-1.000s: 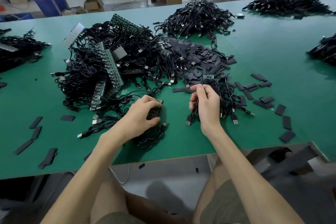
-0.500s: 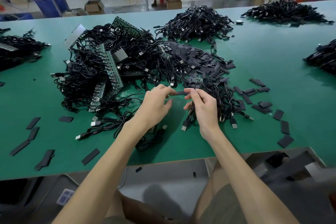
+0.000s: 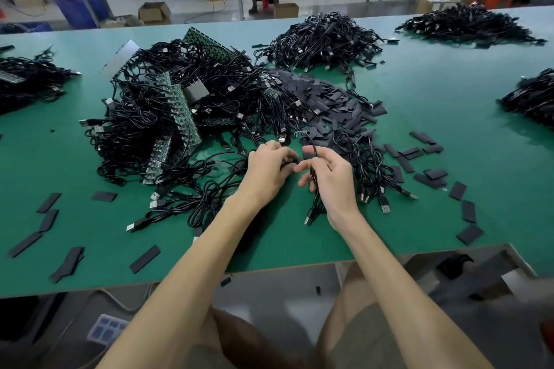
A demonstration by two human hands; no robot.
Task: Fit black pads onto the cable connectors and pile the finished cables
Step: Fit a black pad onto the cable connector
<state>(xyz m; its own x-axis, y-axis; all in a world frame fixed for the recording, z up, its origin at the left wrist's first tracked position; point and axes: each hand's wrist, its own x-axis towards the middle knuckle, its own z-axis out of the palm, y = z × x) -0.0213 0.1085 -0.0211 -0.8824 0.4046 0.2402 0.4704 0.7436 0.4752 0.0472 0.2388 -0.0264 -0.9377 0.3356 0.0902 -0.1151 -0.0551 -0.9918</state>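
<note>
Hidden or cut off: the black pad point(image 3: 288, 162) is almost wholly covered by fingertips, so only a dark sliver shows. Green circuit strips point(image 3: 183, 117) lie half buried in the big cable heap point(image 3: 144, 129). Side heaps left and right of the big heap are cut by the frame. Left hand point(image 3: 268, 172): grip closed, fingers curled, thumb and fingertips pinching the pad, just in front of the big heap's near right corner. Right hand point(image 3: 332, 183): just right of the left hand, fingertips of the two nearly meeting. Its grip is closed round one cable point(image 3: 313, 148), the forefinger lying looser. The cable rises from the fist to a small green board end point(image 3: 300, 134) and drops below the palm to a USB plug point(image 3: 308, 219); whether the plug touches the desk point(image 3: 449, 105) cannot be told. Pad mound point(image 3: 326, 99): against the big heap's right side. Loose pads point(image 3: 431, 174): scattered further right; more lie near-left of the big heap. Separate cable heap point(image 3: 326, 39): behind the big heap. Open room: bare green between the big heap and the desk's near edge, under both forearms, and a wide stretch right of the pad mound.
</note>
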